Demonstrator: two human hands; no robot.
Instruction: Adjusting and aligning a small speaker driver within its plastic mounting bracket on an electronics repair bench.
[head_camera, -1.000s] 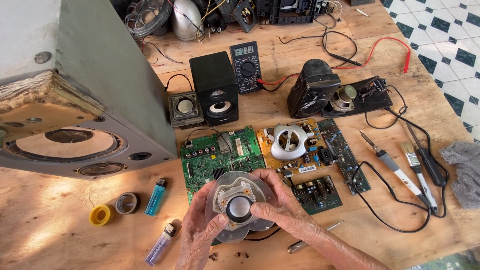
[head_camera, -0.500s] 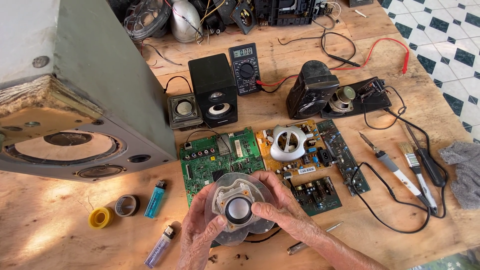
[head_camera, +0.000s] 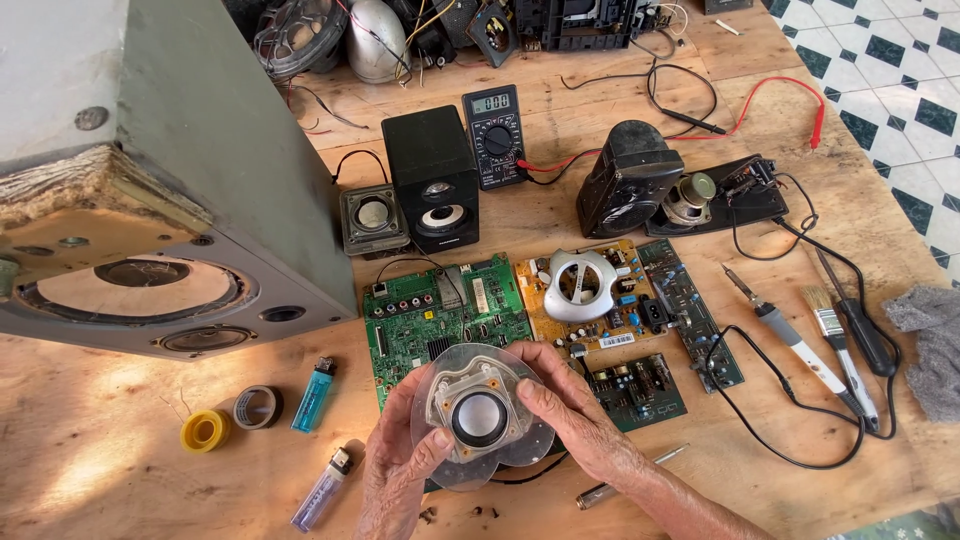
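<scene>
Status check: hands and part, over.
Left hand and right hand grip round silver speaker driver. Held over green circuit board. Nothing between.

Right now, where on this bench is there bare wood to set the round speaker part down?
Bare wood lies at the bottom left, below the yellow tape roll and left of the purple lighter. A smaller patch sits bottom right, below the soldering iron cable. The middle, around the green circuit board, is crowded.
</scene>
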